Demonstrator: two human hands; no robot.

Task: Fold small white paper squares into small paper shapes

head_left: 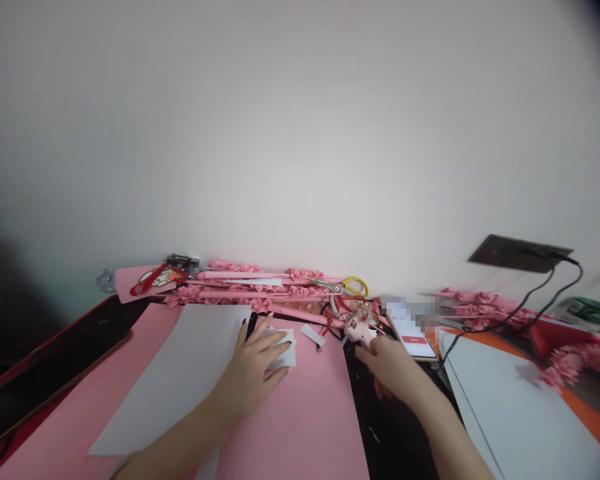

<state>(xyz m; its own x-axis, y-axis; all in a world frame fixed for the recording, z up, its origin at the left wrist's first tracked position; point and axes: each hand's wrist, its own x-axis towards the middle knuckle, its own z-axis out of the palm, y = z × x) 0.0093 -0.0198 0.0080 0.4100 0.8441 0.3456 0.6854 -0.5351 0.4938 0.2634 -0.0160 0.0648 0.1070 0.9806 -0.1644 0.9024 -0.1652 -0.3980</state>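
Note:
My left hand (257, 363) lies with its fingers spread, pressing on small white paper pieces (285, 353) and touching the edge of a white sheet (190, 360). Under these is a large pink sheet (310, 420). At the right, my right hand (393, 367) is closed around the handle end of a pale pink tool (360, 331) that looks like a glue gun; its far end is hard to make out among the clutter. A loose white paper strip (313, 335) rests on the pink sheet between the hands.
Yellow-handled scissors (355, 287) lie on pink folded-paper stems (250, 293) along the wall. A phone (413, 333) sits right of the tool. Cables run from a wall socket (520, 253) past white boards (520, 407). A dark tray (55, 360) is at left.

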